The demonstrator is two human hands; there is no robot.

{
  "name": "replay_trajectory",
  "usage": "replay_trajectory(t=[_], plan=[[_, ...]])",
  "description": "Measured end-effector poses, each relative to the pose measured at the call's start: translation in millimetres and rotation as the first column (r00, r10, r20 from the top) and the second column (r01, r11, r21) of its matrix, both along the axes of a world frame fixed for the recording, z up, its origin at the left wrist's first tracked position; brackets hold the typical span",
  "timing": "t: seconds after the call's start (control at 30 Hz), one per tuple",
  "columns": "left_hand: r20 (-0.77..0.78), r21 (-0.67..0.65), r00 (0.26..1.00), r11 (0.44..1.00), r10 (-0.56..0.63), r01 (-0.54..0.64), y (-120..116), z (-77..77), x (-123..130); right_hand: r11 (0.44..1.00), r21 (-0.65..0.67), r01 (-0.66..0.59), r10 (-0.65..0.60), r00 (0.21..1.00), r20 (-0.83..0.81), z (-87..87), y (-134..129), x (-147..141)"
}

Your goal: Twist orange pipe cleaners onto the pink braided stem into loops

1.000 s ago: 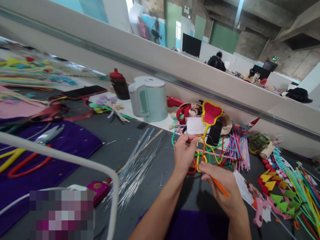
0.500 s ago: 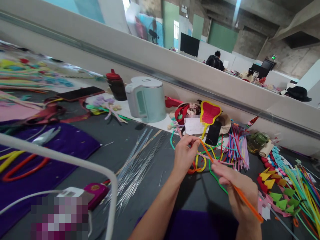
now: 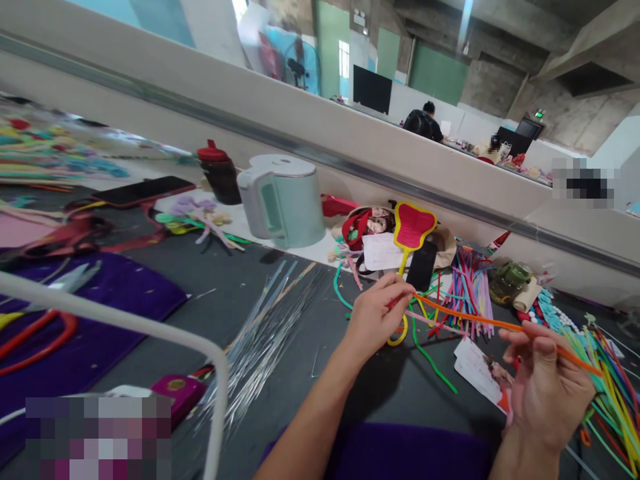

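Observation:
An orange pipe cleaner [image 3: 465, 317] stretches between my hands over the dark table. My left hand [image 3: 379, 316] is closed, pinching its left end between thumb and fingers. Farther along, my right hand [image 3: 553, 383] holds it between thumb and fingers, with the free end sticking out to the right. Below and behind my left hand lie a yellow pipe cleaner loop [image 3: 399, 335] and a green pipe cleaner [image 3: 431, 360]. A printed card [image 3: 477, 370] lies just left of my right hand. Beyond my left hand stands a red shape with a yellow rim [image 3: 414, 227].
Thin metal wires [image 3: 270, 347] lie left of my left arm. A pale kettle [image 3: 285, 200] and a dark bottle with a red lid [image 3: 219, 173] stand by the partition. Scissors [image 3: 45, 333] rest on purple cloth. A bundle of pipe cleaners [image 3: 473, 293] and a green jar [image 3: 510, 281] are at the right.
My right hand has moved right along the orange pipe cleaner, away from my left hand. The pipe cleaner has swung from steeply slanted to nearly level. The printed card has come into view.

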State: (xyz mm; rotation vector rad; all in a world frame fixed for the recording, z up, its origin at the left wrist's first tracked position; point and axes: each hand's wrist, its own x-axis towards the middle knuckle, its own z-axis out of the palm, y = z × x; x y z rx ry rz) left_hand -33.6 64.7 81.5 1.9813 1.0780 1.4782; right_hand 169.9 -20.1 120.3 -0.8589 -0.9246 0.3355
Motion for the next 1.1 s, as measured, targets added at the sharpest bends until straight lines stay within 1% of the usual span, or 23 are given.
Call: replay_trajectory(t=[0.07, 0.1, 0.2, 0.27, 0.33, 0.4, 0.43, 0.5, 0.57, 0.6, 0.67, 0.73, 0.77, 0.83, 0.9, 0.97, 1.03, 1.1], plan=[[0.028, -0.001, 0.999, 1.0, -0.023, 0.023, -3, 4.2, 3, 0.997, -0.033, -0.073, 0.073, 0.997, 0.003, -0.9, 1, 1], [0.046, -0.002, 0.998, 0.999, -0.039, 0.04, -5, 6.5, 5, 0.995, -0.051, -0.086, 0.088, 0.996, 0.032, -2.0, 1, 0], [0.088, -0.014, 0.992, 0.996, -0.092, 0.094, -14, 15.4, 9, 0.986, -0.145, -0.086, 0.117, 0.969, 0.219, -5.2, 1, -7], [0.119, -0.024, 0.989, 0.996, -0.084, 0.088, -21, 23.4, 10, 0.967, -0.238, -0.09, 0.178, 0.906, 0.383, -5.5, 3, -13], [0.129, -0.039, 0.99, 0.997, -0.058, 0.064, -29, 32.4, 8, 0.954, -0.285, -0.088, 0.237, 0.807, 0.542, -4.6, 6, -20], [0.146, -0.069, 0.988, 0.996, -0.049, 0.059, -37, 41.0, 5, 0.969, -0.233, -0.079, 0.22, 0.704, 0.676, -3.9, 9, -28], [0.17, -0.09, 0.984, 0.994, -0.049, 0.065, -40, 44.7, 3, 0.979, -0.187, -0.076, 0.19, 0.658, 0.729, -3.9, 10, -33], [0.2, -0.164, 0.977, 0.98, -0.078, 0.112, -45, 50.0, -2, 0.993, -0.091, -0.081, 0.121, 0.58, 0.805, -4.9, 12, -42], [0.22, -0.223, 0.967, 0.959, -0.127, 0.177, -47, 52.4, -5, 0.996, -0.011, -0.085, 0.055, 0.542, 0.839, -6.9, 12, -49], [0.221, -0.242, 0.963, 0.948, -0.156, 0.209, -47, 52.5, -5, 0.996, 0.021, -0.088, 0.03, 0.539, 0.842, -8.3, 13, -51], [0.195, -0.256, 0.958, 0.932, -0.211, 0.257, -46, 51.3, -5, 0.992, 0.057, -0.109, 0.012, 0.545, 0.838, -11.2, 14, -52], [0.138, -0.238, 0.959, 0.932, -0.247, 0.274, -43, 48.7, -4, 0.989, 0.061, -0.135, 0.028, 0.575, 0.818, -14.4, 15, -51], [0.108, -0.219, 0.96, 0.936, -0.259, 0.277, -42, 47.3, -3, 0.989, 0.052, -0.141, 0.044, 0.598, 0.801, -15.9, 16, -50], [0.048, -0.178, 0.959, 0.942, -0.279, 0.283, -39, 44.5, -1, 0.993, 0.007, -0.116, 0.073, 0.668, 0.741, -18.2, 17, -49], [0.0, -0.15, 0.956, 0.945, -0.295, 0.291, -37, 42.0, 0, 0.993, -0.098, -0.061, 0.11, 0.757, 0.644, -19.3, 17, -49], [-0.03, -0.125, 0.954, 0.948, -0.298, 0.292, -36, 39.5, 0, 0.969, -0.245, -0.028, 0.153, 0.847, 0.509, -19.1, 17, -50], [-0.046, -0.096, 0.953, 0.951, -0.298, 0.293, -35, 36.7, 2, 0.922, -0.381, -0.065, 0.206, 0.917, 0.342, -18.7, 19, -51], [-0.054, -0.073, 0.955, 0.955, -0.291, 0.287, -34, 33.9, 4, 0.868, -0.467, -0.17, 0.273, 0.948, 0.162, -19.1, 23, -50]])
